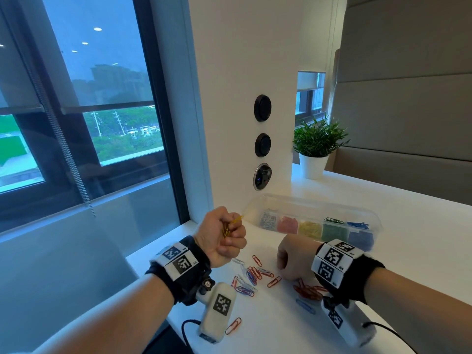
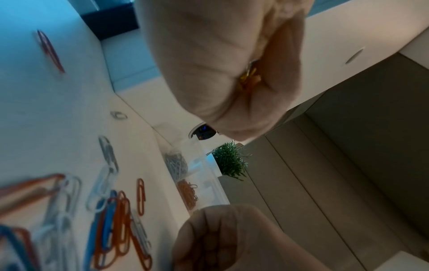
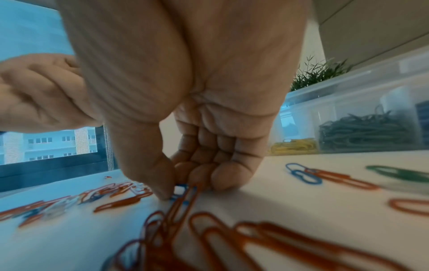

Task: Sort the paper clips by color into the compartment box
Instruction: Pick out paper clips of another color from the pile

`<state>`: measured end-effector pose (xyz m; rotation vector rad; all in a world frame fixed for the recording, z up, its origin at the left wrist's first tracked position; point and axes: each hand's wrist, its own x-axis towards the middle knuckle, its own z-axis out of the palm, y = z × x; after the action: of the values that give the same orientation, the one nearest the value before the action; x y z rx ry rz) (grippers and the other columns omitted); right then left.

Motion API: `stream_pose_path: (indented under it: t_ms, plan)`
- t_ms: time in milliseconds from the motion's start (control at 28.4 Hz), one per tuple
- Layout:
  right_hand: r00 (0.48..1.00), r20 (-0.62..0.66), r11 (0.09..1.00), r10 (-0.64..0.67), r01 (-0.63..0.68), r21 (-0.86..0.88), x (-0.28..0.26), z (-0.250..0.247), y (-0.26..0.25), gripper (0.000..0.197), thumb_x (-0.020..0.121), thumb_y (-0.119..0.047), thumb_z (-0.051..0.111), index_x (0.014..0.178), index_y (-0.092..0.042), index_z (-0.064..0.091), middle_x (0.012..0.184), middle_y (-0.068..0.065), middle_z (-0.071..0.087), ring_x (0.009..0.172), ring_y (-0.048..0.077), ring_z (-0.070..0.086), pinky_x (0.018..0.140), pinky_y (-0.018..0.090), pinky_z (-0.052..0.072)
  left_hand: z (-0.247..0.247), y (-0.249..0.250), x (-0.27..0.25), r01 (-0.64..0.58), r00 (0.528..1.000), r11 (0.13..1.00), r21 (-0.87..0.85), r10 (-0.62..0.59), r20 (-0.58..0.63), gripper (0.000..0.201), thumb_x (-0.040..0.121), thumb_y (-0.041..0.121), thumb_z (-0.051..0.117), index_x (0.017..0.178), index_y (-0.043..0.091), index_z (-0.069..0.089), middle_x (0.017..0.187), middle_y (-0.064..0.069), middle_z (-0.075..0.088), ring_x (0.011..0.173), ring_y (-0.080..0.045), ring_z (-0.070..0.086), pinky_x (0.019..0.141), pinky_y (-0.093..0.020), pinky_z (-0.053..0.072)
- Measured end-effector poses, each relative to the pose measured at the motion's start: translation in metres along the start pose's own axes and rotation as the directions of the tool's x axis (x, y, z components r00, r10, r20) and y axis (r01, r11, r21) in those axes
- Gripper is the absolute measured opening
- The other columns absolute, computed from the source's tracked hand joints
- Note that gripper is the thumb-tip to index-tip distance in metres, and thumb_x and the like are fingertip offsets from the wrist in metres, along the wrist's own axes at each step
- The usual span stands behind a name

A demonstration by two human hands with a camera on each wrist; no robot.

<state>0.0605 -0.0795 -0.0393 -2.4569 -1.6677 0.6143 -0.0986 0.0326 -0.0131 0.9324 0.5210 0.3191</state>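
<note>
My left hand (image 1: 224, 233) is raised above the white table (image 1: 281, 328) as a fist gripping a bunch of yellow paper clips (image 1: 231, 224), which peek from the fist (image 2: 248, 77) in the left wrist view. My right hand (image 1: 288, 259) is fingers-down on the table; its thumb and forefinger (image 3: 178, 188) pinch a blue paper clip (image 3: 180, 192) lying among red clips (image 3: 255, 238). The clear compartment box (image 1: 319, 205) stands behind both hands, with white, pink, yellow, green and blue clips in separate compartments.
A mixed heap of red, blue and white clips (image 1: 249, 277) lies between my hands, and a red heap (image 1: 307, 291) under my right wrist. A potted plant (image 1: 316, 146) stands at the back. Round wall sockets (image 1: 262, 172) sit above the box. The table edge runs along the left.
</note>
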Motion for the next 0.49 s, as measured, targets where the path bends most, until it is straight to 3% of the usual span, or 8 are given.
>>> stream_pose_path:
  t_ms: [141, 247, 317, 352, 423, 493]
  plan:
    - [0.999, -0.028, 0.998, -0.015, 0.016, 0.063, -0.005, -0.006, 0.007, 0.016, 0.081, -0.012, 0.064, 0.084, -0.028, 0.066, 0.09, -0.011, 0.065, 0.081, 0.006, 0.06, 0.07, 0.016, 0.048, 0.006, -0.004, 0.011, 0.02, 0.997, 0.999, 0.025, -0.018, -0.074, 0.031, 0.086, 0.009, 0.035, 0.056, 0.016, 0.029, 0.057, -0.003, 0.039, 0.035, -0.007, 0.027, 0.028, -0.013, 0.017]
    - [0.994, -0.053, 0.915, 0.1, -0.071, 0.397, -0.007, -0.012, 0.015, 0.019, 0.083, -0.004, 0.063, 0.089, -0.022, 0.064, 0.085, -0.001, 0.068, 0.079, 0.013, 0.068, 0.075, 0.025, 0.057, 0.003, -0.004, 0.013, 0.039, 0.994, 0.99, 0.134, -0.025, -0.108, 0.025, 0.087, 0.0, 0.033, 0.066, 0.014, 0.032, 0.055, -0.004, 0.041, 0.036, -0.007, 0.027, 0.029, -0.013, 0.017]
    - [0.981, -0.042, 0.767, 0.191, -0.122, 0.63, -0.012, -0.016, 0.015, 0.023, 0.087, 0.005, 0.05, 0.09, -0.012, 0.064, 0.077, 0.008, 0.063, 0.069, 0.018, 0.063, 0.064, 0.027, 0.055, -0.002, -0.001, 0.011, 0.059, 0.995, 0.977, 0.206, -0.041, -0.088, 0.022, 0.083, -0.002, 0.03, 0.068, 0.015, 0.032, 0.058, -0.005, 0.041, 0.039, -0.009, 0.025, 0.03, -0.014, 0.018]
    - [0.98, -0.027, 0.734, 0.195, -0.128, 0.667, -0.017, -0.017, 0.015, 0.027, 0.087, 0.008, 0.043, 0.089, -0.008, 0.064, 0.071, 0.009, 0.057, 0.062, 0.018, 0.055, 0.054, 0.026, 0.049, -0.006, 0.001, 0.009, 0.069, 0.996, 0.969, 0.235, -0.054, -0.072, 0.021, 0.082, -0.001, 0.03, 0.069, 0.016, 0.033, 0.059, -0.005, 0.04, 0.041, -0.01, 0.025, 0.031, -0.014, 0.018]
    - [0.988, 0.035, 0.766, 0.15, -0.138, 0.628, -0.032, -0.019, 0.014, 0.027, 0.089, 0.005, 0.041, 0.088, -0.007, 0.065, 0.062, 0.005, 0.049, 0.054, 0.015, 0.043, 0.046, 0.023, 0.036, -0.009, 0.003, 0.003, 0.099, 0.995, 0.95, 0.295, -0.085, -0.06, 0.02, 0.086, 0.006, 0.036, 0.07, 0.016, 0.037, 0.06, -0.003, 0.035, 0.043, -0.009, 0.023, 0.033, -0.014, 0.017]
    - [0.993, 0.084, 0.93, 0.086, -0.11, 0.351, -0.045, -0.019, 0.008, 0.016, 0.087, -0.01, 0.054, 0.086, -0.017, 0.068, 0.066, -0.003, 0.057, 0.058, 0.011, 0.051, 0.052, 0.021, 0.043, -0.008, 0.003, -0.004, 0.123, 0.991, 0.904, 0.409, -0.088, -0.103, 0.025, 0.095, 0.013, 0.046, 0.07, 0.015, 0.041, 0.059, 0.0, 0.031, 0.044, -0.009, 0.021, 0.035, -0.016, 0.016]
